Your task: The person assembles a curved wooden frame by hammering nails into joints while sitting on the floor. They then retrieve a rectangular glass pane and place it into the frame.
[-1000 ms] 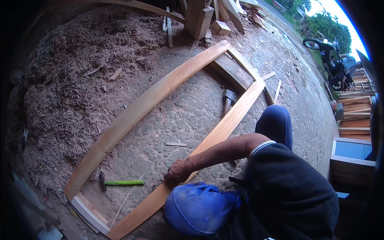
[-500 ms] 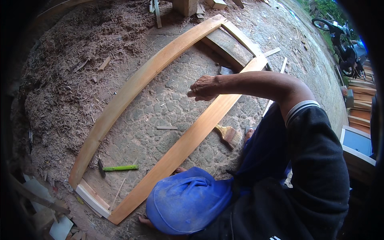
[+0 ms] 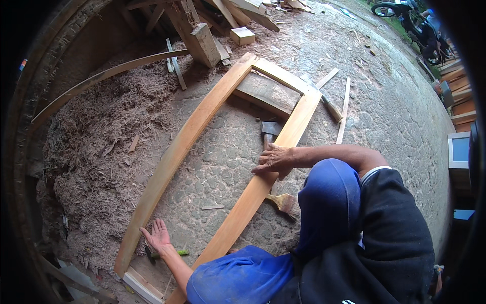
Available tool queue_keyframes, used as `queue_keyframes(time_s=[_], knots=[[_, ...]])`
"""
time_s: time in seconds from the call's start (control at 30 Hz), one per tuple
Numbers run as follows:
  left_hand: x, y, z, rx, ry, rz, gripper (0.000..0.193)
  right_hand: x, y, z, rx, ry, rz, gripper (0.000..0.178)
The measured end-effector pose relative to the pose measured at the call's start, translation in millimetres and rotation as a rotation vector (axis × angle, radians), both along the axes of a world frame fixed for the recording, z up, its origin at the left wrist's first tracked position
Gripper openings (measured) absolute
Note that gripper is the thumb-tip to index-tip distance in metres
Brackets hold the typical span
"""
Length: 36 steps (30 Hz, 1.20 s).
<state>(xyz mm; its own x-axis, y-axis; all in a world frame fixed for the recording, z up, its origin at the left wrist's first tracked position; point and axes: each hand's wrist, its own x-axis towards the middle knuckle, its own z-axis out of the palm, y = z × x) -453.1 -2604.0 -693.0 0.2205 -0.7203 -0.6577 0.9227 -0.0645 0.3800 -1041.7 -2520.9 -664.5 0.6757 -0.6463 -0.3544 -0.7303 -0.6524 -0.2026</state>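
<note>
A wooden frame (image 3: pixel 242 206) lies on the rough ground, with a long straight rail, a bowed rail and short end pieces. My right hand (image 3: pixel 276 161) clasps the straight rail, its fingers bent across the wood. My left hand (image 3: pixel 159 236) is spread palm up, its thumb at the inner edge of the bowed rail. Beside my right hand a hatchet (image 3: pixel 271 128) lies partly under the straight rail. A paintbrush (image 3: pixel 286 203) rests just right of that rail. My left wrist hides most of a green-handled hammer (image 3: pixel 183 252).
Wood shavings (image 3: pixel 96 167) are heaped along the left. A wooden post (image 3: pixel 205 46) and offcuts stand beyond the frame. A wooden-handled tool (image 3: pixel 332 110) and a thin strip (image 3: pixel 345 109) lie at the far right corner. A motorcycle (image 3: pixel 424 38) is farther off.
My right hand has come down from above the frame onto the straight rail. My left hand has appeared by the bowed rail. The view has shifted, uncovering the hatchet.
</note>
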Motion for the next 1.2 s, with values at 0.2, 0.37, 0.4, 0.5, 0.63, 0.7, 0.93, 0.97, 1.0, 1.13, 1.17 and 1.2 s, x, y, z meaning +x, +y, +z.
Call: queue_keyframes(time_s=[0.2,0.37,0.4,0.5,0.63,0.7,0.93,0.97,1.0,1.13,1.17,1.2], knots=[[-29.2,-58.8,10.4,-0.016,-0.08,0.09,0.086,4.4,5.4,-1.8,-0.121,0.041,0.027,0.086],[-16.5,-23.6,60.7,-0.155,-0.346,0.042,0.061,2.7,19.8,24.3,-0.253,-0.011,0.077,0.077],[-12.3,-15.5,76.9,-0.228,-0.399,0.043,0.061,3.0,19.8,30.7,-0.303,-0.037,0.078,0.074],[3.7,-1.5,148.5,-0.407,-0.499,0.037,0.064,11.2,6.3,49.1,-0.456,-0.091,0.073,0.061],[8.1,10.9,253.3,-0.579,-0.653,0.093,0.06,40.3,-44.4,65.8,-0.694,-0.202,0.029,0.04],[4.3,18.9,292.2,-0.696,-0.724,0.099,0.064,55.3,-73.6,69.1,-0.78,-0.221,0.01,0.037],[-7.8,20.8,336.7,-0.893,-0.757,0.189,0.08,94.8,-154.8,51.8,-0.986,-0.349,-0.069,0.039],[-10.7,20.0,329.0,-0.896,-0.8,0.218,0.082,97.7,-158.8,46.1,-0.985,-0.298,-0.087,0.046],[-13.4,17.4,320.5,-0.869,-0.783,0.232,0.082,99.7,-161.5,40.5,-0.975,-0.27,-0.101,0.049],[-20.2,5.1,275.7,-0.81,-0.711,0.238,0.08,93.1,-155.4,22.6,-0.793,-0.169,-0.184,0.066],[-19.7,1.1,265.3,-0.809,-0.716,0.249,0.08,84.3,-150.4,20.0,-0.812,-0.203,-0.188,0.068],[-18.3,-1.8,255.4,-0.767,-0.716,0.251,0.08,74.0,-142.4,17.6,-0.768,-0.19,-0.2,0.071]])
